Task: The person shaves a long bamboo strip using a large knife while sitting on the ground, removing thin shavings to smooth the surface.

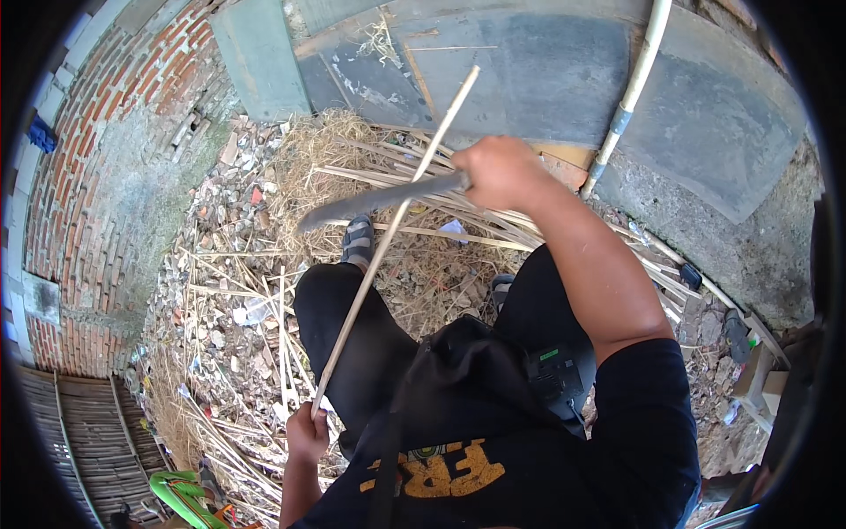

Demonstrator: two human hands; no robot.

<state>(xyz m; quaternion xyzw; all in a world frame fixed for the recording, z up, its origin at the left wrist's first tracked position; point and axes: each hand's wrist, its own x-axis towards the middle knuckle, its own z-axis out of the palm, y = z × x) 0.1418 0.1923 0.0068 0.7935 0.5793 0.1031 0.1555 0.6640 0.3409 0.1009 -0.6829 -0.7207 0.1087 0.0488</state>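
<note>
Crossing noted, head view: stick (380,257) held over rubble ground (216,256), its near end enclosed by grip of left hand (307,432); blade (352,207) clenched in right hand (502,172). Should the stick twist, the blade could be deflected toward the left knee (322,286).

"What's behind the pale pipe (646,57)?"
"A big grey wall (555,75) (it looks all scuffed)."
"And far left of the pipe?"
"A red brick wall (97,150) with grey patches."
"What about the ground (220,207) left of the pipe?"
"Bumpy, full of broken bits."
"Is it dark?"
"No, daylight fills the place around the pipe."
</note>
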